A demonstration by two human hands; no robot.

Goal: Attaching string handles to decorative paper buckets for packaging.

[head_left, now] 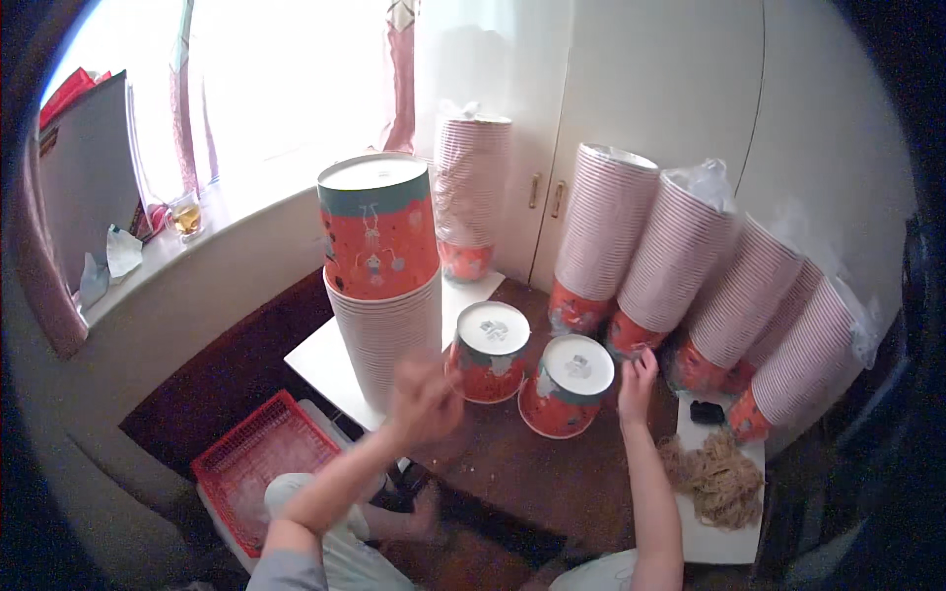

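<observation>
Two upside-down paper buckets, red with a dark green band and a white base, stand side by side on the brown table. My left hand (426, 396), smeared by motion, is close to the left bucket (490, 369) and in front of a tall stack of paper buckets (386, 320); its fingers cannot be made out. My right hand (639, 382) is raised just right of the right bucket (560, 409). Its fingers are loosely bent and apart, with nothing visible in them.
Several plastic-wrapped bucket stacks (603, 231) line the back and right of the brown table (512, 453). Tangled tan fibre (724, 483) and a small black object (706, 412) lie at the right. A red plastic basket (219, 463) is low on the left. A glass (185, 215) sits on the windowsill.
</observation>
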